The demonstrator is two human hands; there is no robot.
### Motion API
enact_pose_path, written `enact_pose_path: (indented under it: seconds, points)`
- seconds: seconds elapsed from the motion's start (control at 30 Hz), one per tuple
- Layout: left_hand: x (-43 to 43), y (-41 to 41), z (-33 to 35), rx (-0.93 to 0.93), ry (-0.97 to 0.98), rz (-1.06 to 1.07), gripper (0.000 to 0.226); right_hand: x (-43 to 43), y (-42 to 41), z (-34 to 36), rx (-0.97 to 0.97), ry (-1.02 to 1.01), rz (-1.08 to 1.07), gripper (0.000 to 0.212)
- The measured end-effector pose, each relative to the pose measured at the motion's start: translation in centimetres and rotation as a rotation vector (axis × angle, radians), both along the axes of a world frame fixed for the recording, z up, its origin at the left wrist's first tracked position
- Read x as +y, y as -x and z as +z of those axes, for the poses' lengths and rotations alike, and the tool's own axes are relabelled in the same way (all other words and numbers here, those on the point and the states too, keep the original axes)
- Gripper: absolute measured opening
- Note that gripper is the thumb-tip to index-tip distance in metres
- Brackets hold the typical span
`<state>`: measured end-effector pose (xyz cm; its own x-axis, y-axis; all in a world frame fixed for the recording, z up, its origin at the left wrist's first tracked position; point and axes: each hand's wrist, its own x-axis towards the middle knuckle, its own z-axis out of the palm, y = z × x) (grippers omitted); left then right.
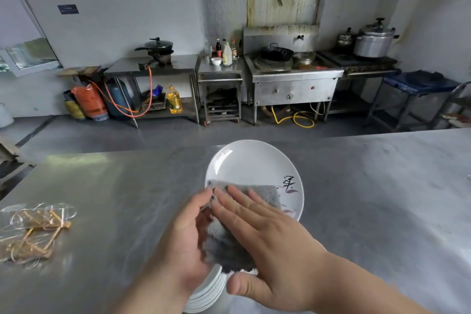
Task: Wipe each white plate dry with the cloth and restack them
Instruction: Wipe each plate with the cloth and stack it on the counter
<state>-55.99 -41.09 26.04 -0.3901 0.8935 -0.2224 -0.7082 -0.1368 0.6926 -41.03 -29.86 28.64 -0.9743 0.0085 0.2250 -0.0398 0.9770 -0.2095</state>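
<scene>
1. Fingers of right hand [270,245] straight and slightly fanned, palm down, pressed flat on grey cloth [254,194]; thumb held out to the side, apart from the fingers, gripping nothing
2. Cloth folded and spread across near half of white plate [244,166], sandwiched between right palm and plate face; darker bunched part under the palm, towards left hand [183,232]
3. Left hand at left rim of plate: thumb laid over the rim onto the plate face, tip touching the cloth's edge; remaining fingers hidden beneath the plate, so spread not readable
4. White plate face up, tilted a little; far half bare and glossy; black brush character and pinkish marks on right side, just beside the cloth
5. Stack of white plates [211,290] directly under both hands, near the close edge of steel table [369,186]; only left-side rims in view, count not readable; contact with the held plate not readable
6. Clear packet [33,232] with brown strips on the table, well apart to the left
7. Across the floor: wok [276,55] on a steel stove, pressure cooker [374,42] to its right, yellow oil bottle [174,99] on a low shelf to its left
</scene>
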Motion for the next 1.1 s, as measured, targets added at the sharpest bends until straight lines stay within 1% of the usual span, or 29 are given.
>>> enact_pose_path:
  seconds: [0.07, 0.1, 0.13, 0.2, 0.27, 0.3, 0.4, 0.47, 0.53, 0.6, 0.7, 0.77, 0.83, 0.9, 0.97, 1.03, 1.1]
  points:
    - [0.4, 0.2, -0.2, 0.053, 0.072, 0.103, 0.032, 0.3, -0.7, -0.6, -0.004, -0.055, -0.023, 0.100]
    - [0.5, 0.5, -0.3, 0.078, 0.071, 0.163, 0.027, 0.7, -1.1, -0.8, -0.011, -0.093, -0.056, 0.099]
    - [0.5, 0.7, -0.3, 0.091, 0.052, 0.208, 0.025, 1.2, -1.6, -0.9, -0.032, -0.126, -0.104, 0.099]
    - [0.4, 0.9, -0.4, 0.114, 0.005, 0.231, 0.027, 2.5, -2.3, -0.9, -0.080, -0.172, -0.229, 0.103]
    - [0.4, 0.8, -0.5, 0.154, -0.025, 0.205, 0.029, 3.1, -2.6, -1.1, -0.148, -0.156, -0.349, 0.108]
    - [0.5, 0.8, -0.4, 0.169, -0.035, 0.197, 0.030, 2.9, -2.6, -1.3, -0.157, -0.140, -0.372, 0.109]
    - [1.3, 0.2, -0.1, 0.204, -0.040, 0.211, 0.038, -0.2, -1.6, -2.0, -0.072, 0.002, -0.270, 0.106]
    - [1.5, -0.1, 0.1, 0.222, -0.030, 0.238, 0.036, -1.8, -1.2, -2.9, 0.004, 0.015, -0.213, 0.104]
    - [1.4, 0.0, 0.1, 0.229, -0.011, 0.245, 0.040, -1.4, -1.3, -3.1, 0.009, -0.026, -0.207, 0.101]
    - [1.1, 0.4, 0.0, 0.219, -0.018, 0.220, 0.042, 0.4, -1.6, -2.7, -0.033, -0.083, -0.262, 0.099]
    - [0.8, 0.3, -0.1, 0.212, -0.013, 0.180, 0.044, 3.2, -1.6, -2.0, -0.130, -0.146, -0.449, 0.101]
    - [1.0, -0.1, 0.0, 0.217, -0.017, 0.167, 0.045, 3.4, -1.2, -1.9, -0.161, -0.108, -0.526, 0.104]
    - [1.4, -0.4, 0.3, 0.217, -0.027, 0.191, 0.043, 2.2, -0.6, -2.2, -0.121, -0.062, -0.495, 0.108]
    - [1.7, -0.2, 0.6, 0.222, -0.014, 0.238, 0.040, 0.2, -0.2, -3.3, -0.093, -0.009, -0.390, 0.107]
    - [1.6, 0.1, 0.6, 0.216, 0.010, 0.275, 0.049, -1.1, -0.3, -4.3, -0.071, 0.018, -0.335, 0.107]
    - [1.1, 0.4, 0.2, 0.189, -0.002, 0.256, 0.052, -0.3, -0.4, -4.3, -0.062, -0.039, -0.340, 0.103]
    - [0.6, 0.6, -0.1, 0.199, 0.004, 0.217, 0.046, 1.8, -0.4, -3.5, -0.070, -0.092, -0.396, 0.102]
